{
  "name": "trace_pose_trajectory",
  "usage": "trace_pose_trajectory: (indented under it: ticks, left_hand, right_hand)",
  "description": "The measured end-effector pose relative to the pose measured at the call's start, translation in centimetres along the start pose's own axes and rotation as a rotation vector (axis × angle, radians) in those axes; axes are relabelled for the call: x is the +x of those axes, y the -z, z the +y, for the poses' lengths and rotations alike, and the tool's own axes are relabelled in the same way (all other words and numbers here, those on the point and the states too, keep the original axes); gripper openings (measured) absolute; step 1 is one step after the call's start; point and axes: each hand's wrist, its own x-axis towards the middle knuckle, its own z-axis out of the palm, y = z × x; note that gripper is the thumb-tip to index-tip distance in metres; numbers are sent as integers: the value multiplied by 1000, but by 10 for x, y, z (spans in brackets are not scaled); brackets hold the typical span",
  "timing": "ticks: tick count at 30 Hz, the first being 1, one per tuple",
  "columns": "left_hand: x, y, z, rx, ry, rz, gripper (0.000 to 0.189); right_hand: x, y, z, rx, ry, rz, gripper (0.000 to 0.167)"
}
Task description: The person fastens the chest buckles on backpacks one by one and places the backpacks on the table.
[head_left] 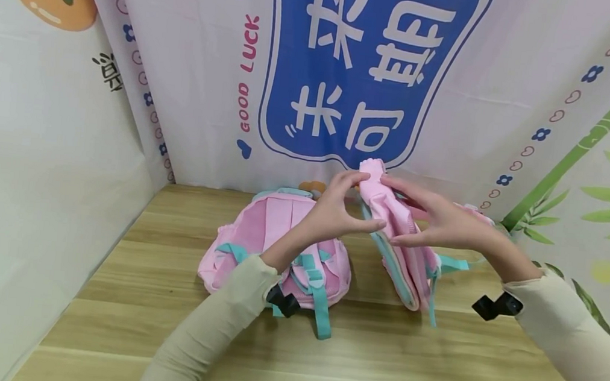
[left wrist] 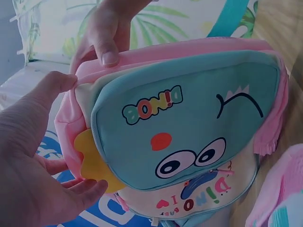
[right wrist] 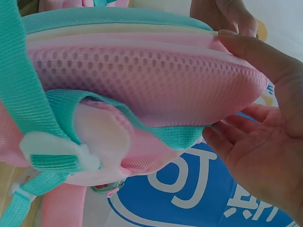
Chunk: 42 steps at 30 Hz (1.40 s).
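A small pink and teal backpack (head_left: 406, 269) stands on edge on the table, between both hands. Its teal front (left wrist: 189, 113) carries a cartoon dinosaur face, seen upside down in the left wrist view, with a yellow frill at the side. The left hand (head_left: 330, 217) grips the front side of its raised end, thumb and fingers spread apart. From the opposite side the right hand (head_left: 441, 220) holds the same end, thumb above and fingers below the pink mesh back (right wrist: 151, 85). Teal straps (right wrist: 28, 85) hang from that mesh side.
A second pink backpack (head_left: 249, 228) with teal straps lies on the wooden table (head_left: 168, 263), left of the held one and beneath the left forearm. A printed cloth (head_left: 210, 85) hangs behind the table. Part of another pink item (head_left: 474, 212) shows behind the right hand.
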Motion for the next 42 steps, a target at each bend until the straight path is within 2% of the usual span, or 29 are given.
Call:
trace_pose_trajectory:
  ticks: [4, 9, 14, 19, 24, 28, 33, 37, 42]
  left_hand:
    - [-4, 6, -6, 26, 35, -12, 94]
    - [-10, 14, -14, 28, 80, -29, 99]
    - [-17, 20, -20, -13, 115, -35, 98]
    - [-24, 24, -25, -17, 119, -33, 95]
    - [-30, 26, -34, -5, 144, -41, 94]
    - [-36, 23, -44, -42, 187, -52, 93]
    - [-42, 13, -57, -86, 197, -44, 95]
    - [-46, 6, -63, -86, 221, -43, 97]
    - [-50, -3, -67, -90, 260, -40, 100]
  right_hand:
    - [0, -3, 1, -7, -38, -27, 105]
    - [-2, -6, 7, -71, -5, -60, 105]
    - [-5, -7, 15, -97, 10, -74, 105]
    - [-11, -4, 21, -111, 6, -54, 104]
    - [-21, 3, 30, -142, -52, -7, 99]
    - [-32, 12, 42, -154, -72, 42, 97]
    - [-42, 23, 58, -196, -88, 148, 94]
    - [-49, 36, 64, -220, -179, 208, 93]
    - [-58, 48, 73, -211, -288, 200, 96]
